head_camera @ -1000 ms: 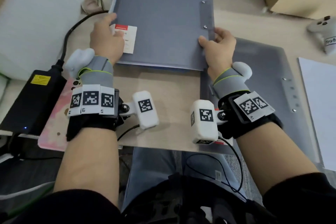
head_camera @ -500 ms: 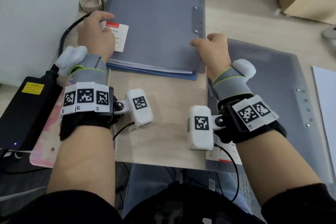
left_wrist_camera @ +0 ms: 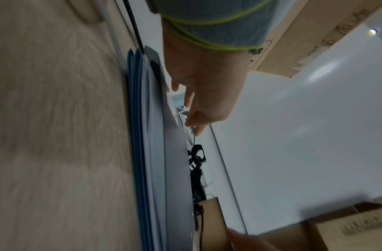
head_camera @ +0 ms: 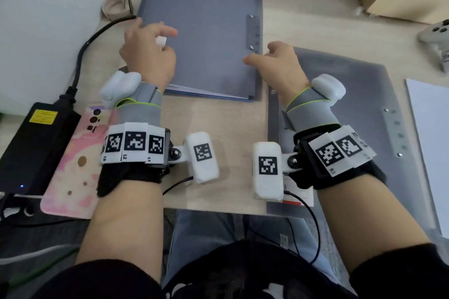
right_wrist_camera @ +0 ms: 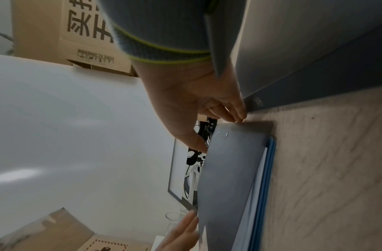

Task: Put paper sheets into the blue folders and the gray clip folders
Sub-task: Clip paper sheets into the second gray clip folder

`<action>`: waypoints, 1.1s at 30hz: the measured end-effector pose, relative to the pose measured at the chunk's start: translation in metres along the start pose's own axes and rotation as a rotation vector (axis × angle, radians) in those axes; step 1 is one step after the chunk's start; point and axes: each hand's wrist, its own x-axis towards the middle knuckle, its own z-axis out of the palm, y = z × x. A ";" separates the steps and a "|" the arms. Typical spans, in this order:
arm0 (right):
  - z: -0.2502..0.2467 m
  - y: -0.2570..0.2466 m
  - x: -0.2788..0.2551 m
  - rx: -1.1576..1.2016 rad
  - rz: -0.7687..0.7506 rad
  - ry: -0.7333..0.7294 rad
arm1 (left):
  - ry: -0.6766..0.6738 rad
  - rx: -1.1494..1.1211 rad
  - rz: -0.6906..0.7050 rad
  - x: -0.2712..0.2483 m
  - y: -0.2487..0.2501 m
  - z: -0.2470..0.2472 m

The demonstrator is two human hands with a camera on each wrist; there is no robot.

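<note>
Pale tabletop: gray clip folder runs lengthwise toward 12 o'clock; my left hand and right hand flank it, probably loose, empty grip.

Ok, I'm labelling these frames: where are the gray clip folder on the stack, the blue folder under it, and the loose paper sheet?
gray clip folder [head_camera: 206, 31], head view, bare cover.
blue folder [right_wrist_camera: 271, 163], right wrist view, exposed edge.
paper sheet [head_camera: 430, 143], head view, sheet's middle.

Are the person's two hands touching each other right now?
Apart. The head view shows the gray clip folder lying bare between the left hand and the right hand.
</note>
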 end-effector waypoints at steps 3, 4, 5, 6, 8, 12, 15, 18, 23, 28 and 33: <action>-0.009 0.000 -0.009 0.008 -0.026 0.004 | -0.033 -0.001 0.058 -0.018 0.020 0.005; -0.011 -0.001 -0.011 0.002 -0.042 0.004 | -0.035 -0.010 0.080 -0.022 0.026 0.005; -0.014 -0.002 -0.014 0.001 -0.055 0.007 | -0.041 -0.022 0.092 -0.026 0.032 0.006; -0.019 -0.001 -0.018 0.002 -0.078 0.009 | -0.058 -0.034 0.097 -0.031 0.037 0.008; -0.027 -0.001 -0.027 0.024 -0.103 0.002 | -0.105 -0.051 0.105 -0.040 0.047 0.012; -0.044 0.007 -0.043 0.063 -0.164 0.029 | -0.191 -0.073 0.126 -0.061 0.074 0.019; -0.055 0.015 -0.054 0.083 -0.210 0.057 | -0.240 -0.123 0.135 -0.081 0.092 0.021; -0.070 0.025 -0.068 0.066 -0.228 0.107 | -0.302 -0.153 0.130 -0.101 0.101 0.027; -0.103 0.048 -0.086 -0.010 -0.237 0.186 | -0.402 -0.135 0.089 -0.130 0.115 0.039; -0.140 0.078 -0.094 -0.234 -0.142 0.300 | -0.459 0.134 0.057 -0.140 0.108 0.050; -0.191 0.114 -0.109 -0.385 0.120 0.442 | -0.475 0.252 0.054 -0.149 0.104 0.057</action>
